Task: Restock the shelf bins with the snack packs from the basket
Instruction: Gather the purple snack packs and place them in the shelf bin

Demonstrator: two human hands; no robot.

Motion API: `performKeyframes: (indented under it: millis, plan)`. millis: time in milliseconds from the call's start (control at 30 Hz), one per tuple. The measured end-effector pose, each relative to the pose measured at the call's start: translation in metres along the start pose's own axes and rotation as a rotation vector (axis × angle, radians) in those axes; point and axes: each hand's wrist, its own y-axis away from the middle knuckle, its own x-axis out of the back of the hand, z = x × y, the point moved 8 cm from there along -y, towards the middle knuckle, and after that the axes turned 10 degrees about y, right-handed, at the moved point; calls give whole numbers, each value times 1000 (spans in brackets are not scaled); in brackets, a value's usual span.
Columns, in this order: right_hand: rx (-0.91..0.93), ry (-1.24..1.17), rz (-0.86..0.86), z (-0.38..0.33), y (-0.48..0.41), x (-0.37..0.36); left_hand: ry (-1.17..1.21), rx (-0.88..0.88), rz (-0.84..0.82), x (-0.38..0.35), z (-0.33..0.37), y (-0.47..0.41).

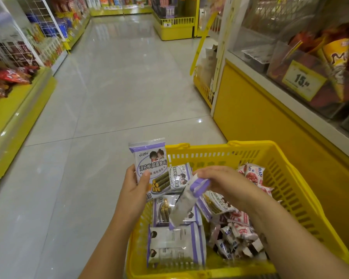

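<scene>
Glossy floor (pixel 117 81) (plastic basket (pixel 302 190))

The aisle is being lit evenly from above. Small white spots of glare are being thrown back by the shiny floor (pixel 119 87). Soft, faint shadows are being cast inside the basket (pixel 290 178). Straight lines are being bent at the edges, most on the left shelves (pixel 18 47), which are being smeared by blur. The hanging pack (pixel 186 204) pinched by the right hand (pixel 216 182) is being blurred, while the upright pack (pixel 149 164) in the left hand (pixel 136 185) is being shown sharp. The clear bins (pixel 254 54) are being hazed by reflections.
</scene>
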Motion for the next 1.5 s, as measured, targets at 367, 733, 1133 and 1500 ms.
performKeyframes:
  millis: [367, 733, 1133, 1500]
  plan:
    - [-203, -584, 33, 16, -8, -11, -32, -30, -356, -62, -11, 27]
    - [-668, -442, 475, 154, 0, 2, -12, -125, -37, -31, -12, 14]
    - [-773, -728, 434, 192, -29, -27, -55, -33, -40, -33, -30, 10]
    - [-62, -549, 607, 55, 17, 27, 61, -111, 34, -38, 21, 18]
